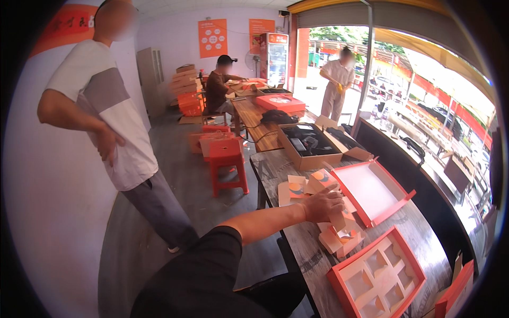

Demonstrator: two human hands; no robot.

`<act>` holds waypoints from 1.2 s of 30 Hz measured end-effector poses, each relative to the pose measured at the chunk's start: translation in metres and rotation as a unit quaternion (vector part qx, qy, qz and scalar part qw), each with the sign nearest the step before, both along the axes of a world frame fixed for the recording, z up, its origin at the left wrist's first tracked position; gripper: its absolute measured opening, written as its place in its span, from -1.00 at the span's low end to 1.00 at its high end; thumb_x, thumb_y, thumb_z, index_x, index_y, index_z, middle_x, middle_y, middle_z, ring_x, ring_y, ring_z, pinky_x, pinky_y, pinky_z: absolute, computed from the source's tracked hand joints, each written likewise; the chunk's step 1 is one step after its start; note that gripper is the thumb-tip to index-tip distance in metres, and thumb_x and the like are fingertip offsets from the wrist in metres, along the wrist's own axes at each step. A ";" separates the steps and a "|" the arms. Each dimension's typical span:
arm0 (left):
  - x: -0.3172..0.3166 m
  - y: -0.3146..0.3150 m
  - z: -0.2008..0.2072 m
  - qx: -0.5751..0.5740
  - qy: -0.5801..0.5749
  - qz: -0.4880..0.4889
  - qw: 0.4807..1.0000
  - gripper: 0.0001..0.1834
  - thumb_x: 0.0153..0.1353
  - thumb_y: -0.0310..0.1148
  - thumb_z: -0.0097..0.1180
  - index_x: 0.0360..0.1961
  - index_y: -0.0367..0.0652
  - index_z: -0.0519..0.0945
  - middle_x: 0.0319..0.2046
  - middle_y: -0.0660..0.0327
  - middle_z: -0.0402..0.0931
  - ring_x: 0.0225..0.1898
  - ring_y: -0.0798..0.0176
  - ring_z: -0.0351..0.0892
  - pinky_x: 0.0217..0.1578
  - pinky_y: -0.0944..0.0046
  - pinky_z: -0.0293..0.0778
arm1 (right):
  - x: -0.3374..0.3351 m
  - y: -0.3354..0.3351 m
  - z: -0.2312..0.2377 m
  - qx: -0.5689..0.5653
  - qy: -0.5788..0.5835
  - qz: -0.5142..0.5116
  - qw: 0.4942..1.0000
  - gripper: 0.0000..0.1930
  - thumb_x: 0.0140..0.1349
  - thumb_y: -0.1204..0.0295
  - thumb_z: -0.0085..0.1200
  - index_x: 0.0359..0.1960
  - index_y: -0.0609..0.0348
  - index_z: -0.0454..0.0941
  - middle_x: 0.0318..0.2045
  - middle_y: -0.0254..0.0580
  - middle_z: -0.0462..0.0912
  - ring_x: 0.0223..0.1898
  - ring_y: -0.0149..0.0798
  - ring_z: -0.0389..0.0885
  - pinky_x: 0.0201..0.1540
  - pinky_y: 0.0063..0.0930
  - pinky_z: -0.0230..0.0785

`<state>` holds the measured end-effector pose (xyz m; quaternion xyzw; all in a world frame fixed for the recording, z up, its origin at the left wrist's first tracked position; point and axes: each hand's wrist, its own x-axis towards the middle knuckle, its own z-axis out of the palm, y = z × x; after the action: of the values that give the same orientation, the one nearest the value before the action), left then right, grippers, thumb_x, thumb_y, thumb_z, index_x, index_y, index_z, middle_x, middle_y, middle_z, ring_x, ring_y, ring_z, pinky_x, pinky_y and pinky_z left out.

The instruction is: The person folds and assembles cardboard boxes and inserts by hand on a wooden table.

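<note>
My left hand [323, 205] reaches in from the lower left across the grey wood-look table. Its fingers curl down on a small orange-and-cream carton [346, 216] among several partly folded ones. Another small carton [320, 180] stands just beyond my fingertips, and flaps of the cartons spread open beside it. To the right of the hand lies a shallow red box lid [368, 191] with a white inside. Nearer to me sits a red gift box [379, 278] with a cream insert of several square openings. My right hand is out of view.
A brown carton of black gear [307, 144] stands farther along the table. Left of the table is a red stool [227, 165]. One person [114, 106] stands at the left, another [218, 90] sits at the far table, and a third [338, 82] stands by the open doorway.
</note>
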<state>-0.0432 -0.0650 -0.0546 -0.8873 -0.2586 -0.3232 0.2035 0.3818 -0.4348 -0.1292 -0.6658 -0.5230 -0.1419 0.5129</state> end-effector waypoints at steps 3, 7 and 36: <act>0.002 -0.044 0.044 -0.011 -0.063 -0.013 0.998 -0.27 0.05 -0.07 0.58 0.21 0.00 0.51 0.04 0.18 0.63 0.21 0.02 0.63 0.48 -0.29 0.27 | -0.009 0.005 0.011 0.011 -0.038 0.027 0.999 -0.38 0.43 0.08 0.33 0.26 0.41 0.57 0.15 0.29 0.65 0.14 0.24 0.64 0.25 -0.01 0.52; 0.018 -0.114 0.053 -0.151 -0.188 -0.034 0.970 0.02 0.08 0.15 0.58 0.43 -0.15 0.38 0.00 0.05 0.62 0.08 -0.11 0.68 0.17 -0.12 0.56 | -0.033 0.010 0.034 0.026 -0.115 0.105 0.987 -0.36 0.43 0.07 0.33 0.28 0.41 0.55 0.18 0.33 0.62 0.17 0.28 0.62 0.26 0.03 0.52; 0.073 -0.267 -0.029 -0.594 -0.307 -0.266 0.695 -0.19 0.52 0.04 0.18 0.56 -0.26 0.25 0.36 -0.07 0.45 0.41 0.02 0.47 0.39 0.10 0.36 | -0.146 0.013 -0.012 -0.013 0.405 0.435 0.804 -0.45 0.50 0.37 0.21 0.40 0.42 0.37 0.07 0.01 0.65 -0.10 -0.26 0.59 -0.12 -0.43 0.54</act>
<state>0.0302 -0.3323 -0.0833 -0.7069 -0.1982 -0.3973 -0.5506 0.2363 -0.4218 -0.1408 -0.3721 -0.5044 0.3856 0.6771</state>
